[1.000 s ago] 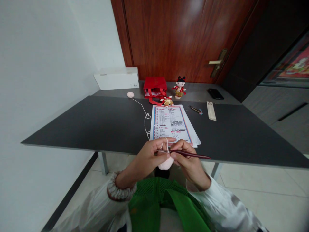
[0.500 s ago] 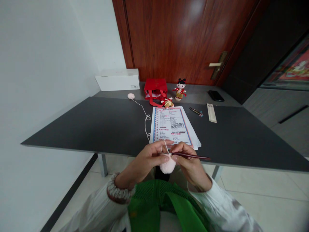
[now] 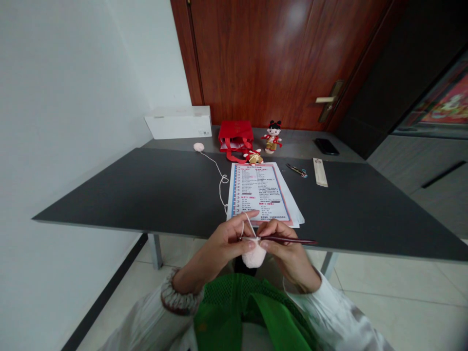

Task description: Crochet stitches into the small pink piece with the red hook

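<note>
Head view | left hand (image 3: 215,248): curled, gripping pink crocheted piece (image 3: 255,257), pale yarn (image 3: 221,181) looped over a raised finger, seemingly for tension | right hand (image 3: 287,251): pinching crochet hook (image 3: 288,240) pencil-style, tip at the piece | ahead of hands: printed pattern sheet (image 3: 260,192) lying flat within reading view; farther out, yarn ball (image 3: 199,146) feeding the strand

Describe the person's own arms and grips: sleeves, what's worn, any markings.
The left grip and right grip are bare, with no gloves or rings showing. The arms wear loose, glossy white sleeves. The left sleeve ends in a gathered, ruffled cuff; the right sleeve has greyish patches. A green garment with a mesh upper part shows between them.
</note>
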